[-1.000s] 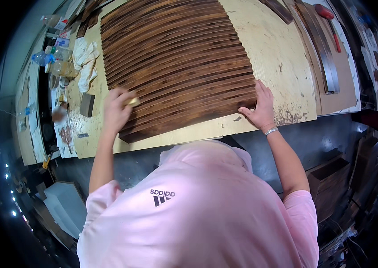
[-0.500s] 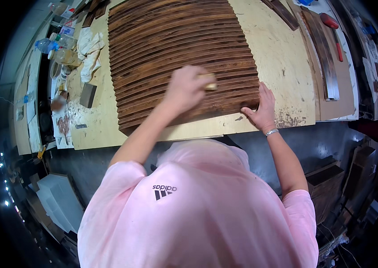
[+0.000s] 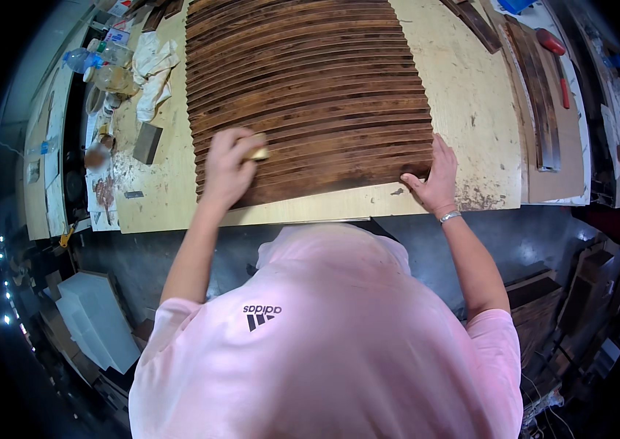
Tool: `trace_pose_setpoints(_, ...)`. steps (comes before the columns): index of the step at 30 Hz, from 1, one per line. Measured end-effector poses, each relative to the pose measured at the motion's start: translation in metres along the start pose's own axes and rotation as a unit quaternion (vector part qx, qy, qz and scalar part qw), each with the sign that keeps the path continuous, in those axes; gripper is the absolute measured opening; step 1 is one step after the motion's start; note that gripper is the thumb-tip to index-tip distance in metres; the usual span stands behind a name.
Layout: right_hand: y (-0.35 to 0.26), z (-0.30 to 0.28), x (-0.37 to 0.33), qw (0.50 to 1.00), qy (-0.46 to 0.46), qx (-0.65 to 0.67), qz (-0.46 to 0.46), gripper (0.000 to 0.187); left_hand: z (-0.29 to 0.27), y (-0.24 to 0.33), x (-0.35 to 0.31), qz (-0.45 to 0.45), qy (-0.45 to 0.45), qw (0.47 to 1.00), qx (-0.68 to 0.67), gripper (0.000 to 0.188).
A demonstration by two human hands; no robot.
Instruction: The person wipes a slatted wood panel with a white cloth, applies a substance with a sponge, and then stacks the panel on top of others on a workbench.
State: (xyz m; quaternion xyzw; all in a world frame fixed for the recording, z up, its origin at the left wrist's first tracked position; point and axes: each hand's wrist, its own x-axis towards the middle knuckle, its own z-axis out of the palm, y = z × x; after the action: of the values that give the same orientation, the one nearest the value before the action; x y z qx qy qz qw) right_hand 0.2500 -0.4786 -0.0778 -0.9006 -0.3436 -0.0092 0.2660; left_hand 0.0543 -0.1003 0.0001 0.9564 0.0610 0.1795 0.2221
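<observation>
A dark brown ribbed wooden panel (image 3: 310, 102) lies flat on the pale worktable, its ridges running left to right. My left hand (image 3: 228, 164) is closed around a small yellowish pad (image 3: 259, 152) over the panel's near left part; the pad is blurred and mostly covered by the fingers. At the near right corner of the panel, my right hand (image 3: 436, 179) rests with its fingers stretched along the right edge and its thumb spread against the near edge.
Plastic bottles (image 3: 116, 79), a crumpled white cloth (image 3: 155, 77) and a grey block (image 3: 147, 143) sit left of the panel. To the right are wood strips (image 3: 537, 95) and a red-handled tool (image 3: 551, 42). The pale worktable (image 3: 471, 110) ends just before me.
My left hand has swept left along the ridges with the pad, from the panel's middle to near its left side. My right hand stays at the corner.
</observation>
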Motion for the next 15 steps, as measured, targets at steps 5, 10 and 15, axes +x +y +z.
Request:
trace_pose_setpoints(5, -0.001, -0.002, 0.002, 1.000, 0.001, 0.005, -0.010, 0.109, 0.094, 0.088, 0.071, 0.109, -0.010, 0.989, -0.096, 0.037)
trace_pose_setpoints(10, -0.002, -0.001, 0.005, 0.999, 0.019, 0.014, -0.025, 0.104, 0.145, 0.135, 0.112, 0.166, 0.004, 0.980, -0.108, 0.036)
trace_pose_setpoints(15, -0.006, -0.005, 0.005, 1.000, 0.010, 0.010, -0.015, 0.104, 0.060, 0.066, 0.055, 0.138, -0.045, 0.988, -0.047, 0.035)
